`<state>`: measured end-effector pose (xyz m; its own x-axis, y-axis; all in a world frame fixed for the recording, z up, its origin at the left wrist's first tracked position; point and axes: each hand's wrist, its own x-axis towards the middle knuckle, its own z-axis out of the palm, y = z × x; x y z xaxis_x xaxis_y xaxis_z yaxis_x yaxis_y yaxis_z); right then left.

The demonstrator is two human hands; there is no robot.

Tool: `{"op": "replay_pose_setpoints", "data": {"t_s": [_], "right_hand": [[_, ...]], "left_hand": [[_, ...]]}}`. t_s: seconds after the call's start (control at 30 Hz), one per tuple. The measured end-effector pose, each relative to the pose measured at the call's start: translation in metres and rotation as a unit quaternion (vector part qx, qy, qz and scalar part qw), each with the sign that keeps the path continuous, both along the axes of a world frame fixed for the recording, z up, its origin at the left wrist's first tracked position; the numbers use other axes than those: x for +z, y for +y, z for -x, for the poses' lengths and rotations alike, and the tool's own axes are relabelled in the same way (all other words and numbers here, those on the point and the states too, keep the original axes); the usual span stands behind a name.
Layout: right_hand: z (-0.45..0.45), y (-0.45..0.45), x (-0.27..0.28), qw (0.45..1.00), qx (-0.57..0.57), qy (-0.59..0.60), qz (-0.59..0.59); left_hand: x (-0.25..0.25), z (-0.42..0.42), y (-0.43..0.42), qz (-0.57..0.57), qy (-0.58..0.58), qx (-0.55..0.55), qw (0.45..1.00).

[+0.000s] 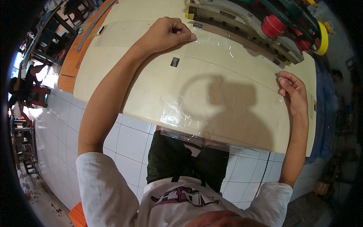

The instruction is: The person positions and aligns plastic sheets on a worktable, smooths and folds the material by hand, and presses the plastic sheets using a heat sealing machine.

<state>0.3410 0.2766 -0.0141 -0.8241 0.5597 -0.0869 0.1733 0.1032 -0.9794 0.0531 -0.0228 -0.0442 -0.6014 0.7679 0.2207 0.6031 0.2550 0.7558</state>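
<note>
A clear plastic sheet (172,113) lies across the pale tabletop, its near end hanging over the front edge. My left hand (168,34) is closed in a pinch at the sheet's far left, beside the long bar of a machine (242,32). On the far right, my right hand (294,92) has its thumb and fingers pinched together at the sheet's right side. The film is so transparent that its exact edges are hard to make out. A small dark piece (174,62) sits on the tabletop below my left hand.
The machine has red knobs (273,25) and a yellow-rimmed wheel (322,38). A metal strip (92,28) rests on the orange-brown board (68,68) at left. Blue covering (325,113) hangs at the table's right side. An orange object (78,215) stands at lower left.
</note>
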Motion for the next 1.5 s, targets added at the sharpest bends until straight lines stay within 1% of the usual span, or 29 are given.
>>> {"op": "replay_pose_setpoints", "data": {"t_s": [0.13,0.23,0.43,0.5,0.6,0.73,0.8,0.93,1.03,1.1,1.13,1.2,1.33,1.4,1.43,1.5], "right_hand": [[0.001,0.002,-0.001,1.000,0.004,-0.005,0.003],[0.002,0.001,-0.003,1.000,0.000,-0.007,0.002],[0.003,-0.004,-0.003,1.000,-0.012,-0.003,-0.014],[0.003,-0.005,-0.003,1.000,-0.009,-0.001,-0.014],[0.004,-0.007,-0.002,1.000,-0.015,-0.002,-0.019],[0.003,-0.001,-0.004,1.000,-0.004,0.001,-0.008],[0.003,0.000,-0.006,1.000,-0.003,0.003,-0.007],[0.005,0.001,-0.012,1.000,-0.022,0.013,-0.017],[0.005,-0.004,-0.008,0.999,-0.030,0.007,-0.036],[0.005,-0.008,-0.005,0.998,-0.030,-0.003,-0.048],[0.006,-0.010,-0.004,0.997,-0.033,-0.006,-0.063],[0.006,-0.010,-0.005,0.996,-0.036,-0.009,-0.078],[0.006,-0.009,-0.005,0.995,-0.053,-0.019,-0.084],[0.007,-0.010,-0.004,0.995,-0.057,-0.019,-0.081],[0.007,-0.010,-0.004,0.995,-0.060,-0.022,-0.080],[0.007,-0.010,-0.005,0.995,-0.063,-0.025,-0.078]], "left_hand": [[0.000,0.001,0.000,0.011,-0.020,0.005,1.000],[0.000,0.000,0.000,-0.006,-0.026,0.006,1.000],[-0.002,0.005,-0.001,-0.006,-0.001,0.000,1.000],[-0.004,0.005,0.000,-0.060,0.005,-0.011,0.998],[-0.005,0.004,0.000,-0.077,0.013,-0.012,0.997],[-0.004,0.003,0.000,-0.068,0.010,0.002,0.998],[-0.002,0.000,-0.001,-0.047,-0.026,0.024,0.998],[0.005,-0.009,0.000,-0.034,-0.037,0.045,0.998],[0.009,-0.012,0.001,-0.018,-0.072,0.067,0.995],[0.004,-0.009,0.001,-0.037,-0.025,0.043,0.998],[0.003,-0.008,0.001,-0.036,-0.026,0.043,0.998],[0.001,-0.006,0.001,-0.041,0.045,0.021,0.998],[-0.001,-0.003,0.000,-0.009,0.058,0.022,0.998],[-0.003,-0.001,0.000,-0.008,0.119,-0.005,0.993],[-0.003,0.000,0.000,-0.008,0.119,-0.005,0.993],[-0.003,0.002,0.000,0.010,0.155,-0.007,0.988]]}}
